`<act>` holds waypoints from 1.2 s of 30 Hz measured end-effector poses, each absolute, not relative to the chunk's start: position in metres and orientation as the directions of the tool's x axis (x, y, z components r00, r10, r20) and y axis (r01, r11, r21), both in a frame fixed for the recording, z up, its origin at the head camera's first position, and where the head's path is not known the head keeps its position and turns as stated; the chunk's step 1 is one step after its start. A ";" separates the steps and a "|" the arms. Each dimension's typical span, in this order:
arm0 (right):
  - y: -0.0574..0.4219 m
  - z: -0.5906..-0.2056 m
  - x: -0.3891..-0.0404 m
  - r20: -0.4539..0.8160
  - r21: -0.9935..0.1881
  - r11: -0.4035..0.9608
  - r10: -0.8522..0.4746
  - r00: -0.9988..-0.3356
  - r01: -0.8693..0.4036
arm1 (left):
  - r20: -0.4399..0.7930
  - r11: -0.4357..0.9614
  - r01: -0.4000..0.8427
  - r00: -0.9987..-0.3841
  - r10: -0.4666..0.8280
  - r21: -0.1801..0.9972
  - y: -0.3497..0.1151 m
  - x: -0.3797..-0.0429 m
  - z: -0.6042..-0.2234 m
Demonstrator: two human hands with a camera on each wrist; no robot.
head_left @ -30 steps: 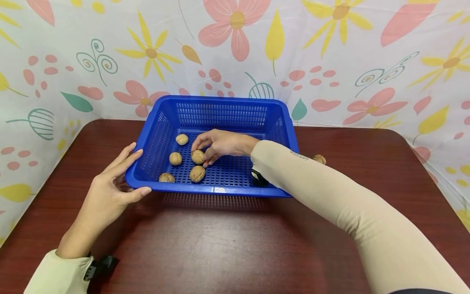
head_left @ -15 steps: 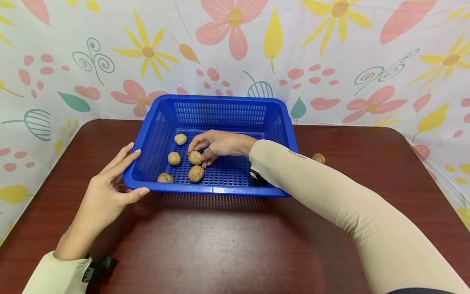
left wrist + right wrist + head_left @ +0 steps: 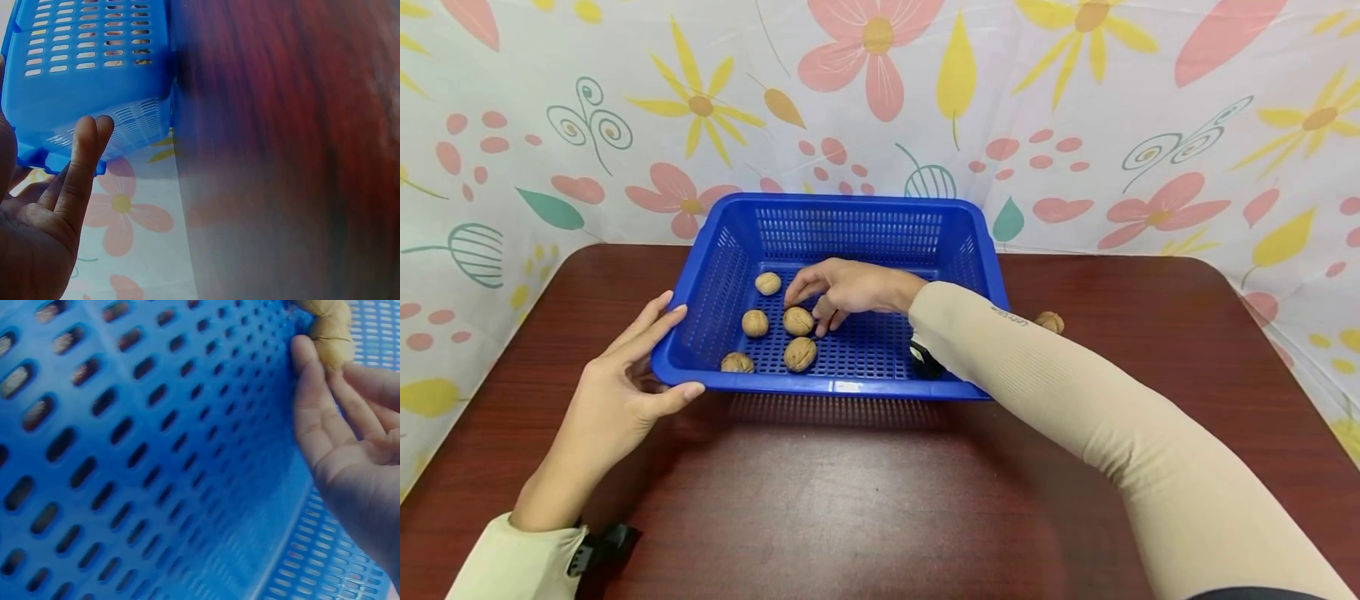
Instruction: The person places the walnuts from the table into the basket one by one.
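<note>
My right hand [image 3: 857, 287] reaches inside a blue slotted plastic basket [image 3: 850, 389]. Its thumb and fingers are parted just above and beside a walnut [image 3: 798, 321]; in the right wrist view the fingertips are close to walnuts [image 3: 334, 347]. Around that one, more walnuts rest on the basket floor: one nearer the front [image 3: 800, 354], one to the left [image 3: 756, 323], one toward the back [image 3: 767, 283], one by the front left corner [image 3: 737, 362]. With fairly straight fingers on the left rim and the thumb at the front rim, my left hand [image 3: 617, 392] touches the basket's corner.
The basket stands on a dark red wooden table [image 3: 850, 500]. To its right, partly behind the right sleeve [image 3: 1037, 358], lies another walnut [image 3: 1050, 322]. A flower-printed cloth [image 3: 850, 100] hangs behind the table and along its sides.
The right thumb and fingers have loosened from the walnut and lifted slightly, leaving it on the basket floor. The left hand stays at the corner of the basket.
</note>
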State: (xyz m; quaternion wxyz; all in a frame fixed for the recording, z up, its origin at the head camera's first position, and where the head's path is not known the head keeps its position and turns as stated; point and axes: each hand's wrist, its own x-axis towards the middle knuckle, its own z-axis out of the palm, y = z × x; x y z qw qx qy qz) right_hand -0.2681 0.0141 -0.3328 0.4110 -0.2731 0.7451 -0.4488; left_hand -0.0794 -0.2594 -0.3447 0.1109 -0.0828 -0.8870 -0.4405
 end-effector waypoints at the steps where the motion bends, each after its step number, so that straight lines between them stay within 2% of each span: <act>1: 0.015 -0.331 -0.268 -0.363 -0.889 0.455 -0.768 -0.527 -0.051 | 0.269 0.600 0.244 -0.962 0.049 0.762 -0.260 -0.079 -0.344; 7: 0.022 -0.313 -0.272 -0.280 -0.885 0.449 -0.721 -0.634 -0.120 | 0.258 0.596 0.235 -0.965 0.047 0.768 -0.260 -0.079 -0.345; 17: 0.060 -0.268 -0.269 -0.126 -0.935 0.326 -0.679 -0.723 -0.143 | 0.255 0.579 0.236 -0.966 0.051 0.780 -0.257 -0.079 -0.346; 24: 0.122 -0.243 -0.253 -0.035 -0.931 0.302 -0.634 -0.772 -0.205 | 0.247 0.580 0.234 -0.967 0.057 0.780 -0.254 -0.080 -0.344; 30: 0.184 -0.241 -0.230 -0.006 -0.917 0.337 -0.546 -0.838 -0.213 | 0.253 0.594 0.232 -0.966 0.050 0.771 -0.256 -0.080 -0.342; 36: 0.245 -0.268 -0.219 0.036 -0.976 0.167 -0.505 -0.862 -0.138 | 0.246 0.596 0.225 -0.968 0.048 0.771 -0.258 -0.079 -0.342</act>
